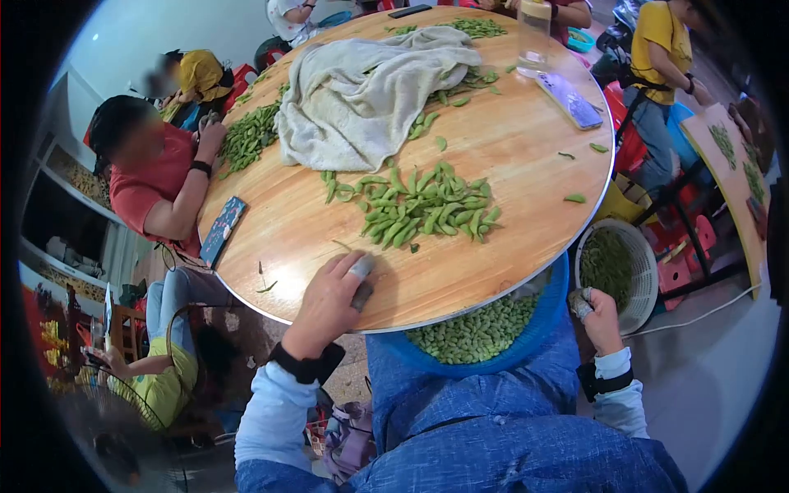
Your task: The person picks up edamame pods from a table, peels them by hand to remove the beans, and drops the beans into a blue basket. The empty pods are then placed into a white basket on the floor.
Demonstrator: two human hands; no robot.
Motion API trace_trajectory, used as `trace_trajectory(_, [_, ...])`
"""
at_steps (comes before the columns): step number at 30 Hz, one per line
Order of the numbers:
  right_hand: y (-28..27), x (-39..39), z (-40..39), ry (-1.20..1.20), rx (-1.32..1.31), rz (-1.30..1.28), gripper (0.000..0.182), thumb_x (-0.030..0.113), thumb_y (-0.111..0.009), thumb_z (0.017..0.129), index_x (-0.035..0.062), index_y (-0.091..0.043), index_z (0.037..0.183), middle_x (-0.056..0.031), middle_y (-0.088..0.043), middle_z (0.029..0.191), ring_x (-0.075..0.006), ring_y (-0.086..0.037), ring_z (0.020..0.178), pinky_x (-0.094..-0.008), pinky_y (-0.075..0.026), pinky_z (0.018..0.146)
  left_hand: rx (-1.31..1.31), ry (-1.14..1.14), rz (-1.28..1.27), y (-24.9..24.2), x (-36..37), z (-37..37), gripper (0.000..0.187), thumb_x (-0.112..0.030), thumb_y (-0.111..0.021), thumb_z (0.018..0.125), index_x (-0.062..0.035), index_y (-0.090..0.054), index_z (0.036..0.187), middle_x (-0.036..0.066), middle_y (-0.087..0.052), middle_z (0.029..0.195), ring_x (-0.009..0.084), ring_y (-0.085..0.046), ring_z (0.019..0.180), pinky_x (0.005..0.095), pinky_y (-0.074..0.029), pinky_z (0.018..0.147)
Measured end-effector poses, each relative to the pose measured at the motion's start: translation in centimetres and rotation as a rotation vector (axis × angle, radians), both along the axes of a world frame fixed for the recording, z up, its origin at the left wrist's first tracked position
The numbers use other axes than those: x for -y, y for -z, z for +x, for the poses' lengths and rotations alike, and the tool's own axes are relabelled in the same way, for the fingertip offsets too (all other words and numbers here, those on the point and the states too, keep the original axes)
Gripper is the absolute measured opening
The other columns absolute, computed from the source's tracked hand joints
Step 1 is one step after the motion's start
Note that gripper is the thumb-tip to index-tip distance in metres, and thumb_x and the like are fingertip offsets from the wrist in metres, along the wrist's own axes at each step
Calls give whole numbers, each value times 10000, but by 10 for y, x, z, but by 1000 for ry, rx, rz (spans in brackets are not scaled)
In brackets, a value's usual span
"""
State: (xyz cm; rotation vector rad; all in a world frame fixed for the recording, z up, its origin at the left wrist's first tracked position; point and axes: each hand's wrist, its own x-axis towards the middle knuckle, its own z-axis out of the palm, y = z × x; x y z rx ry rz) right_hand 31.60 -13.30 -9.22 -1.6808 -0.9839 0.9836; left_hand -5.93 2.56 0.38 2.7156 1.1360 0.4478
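Note:
My left hand (326,297) rests on the near edge of the round wooden table (279,230), grey wrapping on its finger and thumb. Its fingers reach forward, and I see nothing held in them. Just beyond it lies a loose pile of green soybean pods (427,205). My right hand (602,316) hangs off the table to the right of a blue basket (560,304) in my lap. Its wrapped fingers are curled in, and whatever they hold is hidden. Shelled green beans (477,333) fill the blue basket.
A white basket (651,279) holding empty-looking pods stands at the right. A light towel (353,99) covers part of the table, with more pods around it. Phones (569,100) and a clear bottle (534,41) lie or stand farther back. A person in red (156,193) sits at the left.

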Motion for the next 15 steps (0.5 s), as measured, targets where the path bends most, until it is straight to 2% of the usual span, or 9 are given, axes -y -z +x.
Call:
trace_trajectory(1, [2, 0, 1, 4, 3, 1, 31, -20, -531, 756, -9, -556, 742, 31, -506, 665, -58, -440, 634, -213, -366, 576, -10, -9, 20, 0, 2, -7, 341, -61, -571, 706, -14, -523, 1041, 172, -529, 1060, 348, -502, 955, 388, -418, 819])
trace_trajectory(4, [5, -2, 3, -8, 30, 21, 26, -16, -532, 750, -8, -556, 747, 30, -506, 668, -59, -438, 636, -213, -364, 576, -86, -241, 94, 6, -3, -39, 380, -84, -593, 666, -37, -540, 1040, 151, -523, 1080, 324, -499, 955, 388, -412, 823])
trace_trajectory(6, [4, -5, 2, -15, 13, 37, 26, -14, -532, 747, -7, -556, 756, 28, -507, 673, -60, -438, 640, -214, -364, 578, -312, -354, 273, -1, -12, -56, 363, -90, -597, 662, -43, -554, 1019, 160, -532, 1053, 321, -504, 945, 400, -406, 810])
trace_trajectory(7, [2, -7, -1, -13, -15, 45, 29, -14, -532, 746, -8, -556, 761, 27, -507, 675, -60, -439, 642, -215, -364, 579, -291, -371, 371, -8, -12, -55, 300, -68, -602, 678, -39, -576, 976, 161, -559, 978, 320, -530, 882, 397, -424, 759])
trace_trajectory(10, [3, -11, -6, -25, -21, 45, 41, -9, -538, 743, -6, -559, 777, 22, -509, 680, -63, -440, 647, -217, -366, 585, 142, -339, 233, -12, -12, -33, 218, -21, -598, 712, -26, -597, 930, 164, -593, 886, 268, -577, 753, 348, -456, 647])
trace_trajectory(11, [4, -12, -7, -34, -7, 42, 45, -7, -541, 742, -6, -560, 783, 20, -510, 682, -64, -440, 648, -218, -366, 588, 285, -316, 106, -9, -11, -17, 184, -21, -615, 727, -15, -606, 910, 130, -619, 803, 190, -588, 669, 276, -460, 592])
trace_trajectory(12, [3, -12, -10, -27, -17, 49, 47, -4, -545, 742, -5, -562, 786, 17, -512, 682, -65, -441, 649, -219, -368, 589, 340, -286, -6, -15, -9, 1, 183, -36, -620, 733, -8, -607, 913, 115, -629, 787, 151, -582, 644, 253, -460, 589])
trace_trajectory(14, [1, -13, -15, -16, -35, 67, 52, 3, -554, 743, -4, -567, 793, 12, -516, 682, -67, -444, 651, -222, -373, 592, 372, -248, -92, -13, -17, 28, 201, -33, -619, 732, -5, -601, 930, 109, -630, 780, 141, -572, 633, 261, -463, 590])
trace_trajectory(15, [0, -13, -16, -19, -6, 65, 51, 5, -557, 744, -4, -568, 793, 13, -518, 684, -67, -444, 654, -222, -374, 594, 392, -250, -111, -10, -23, 39, 199, -41, -620, 728, 2, -595, 921, 129, -623, 773, 174, -580, 629, 276, -462, 584])
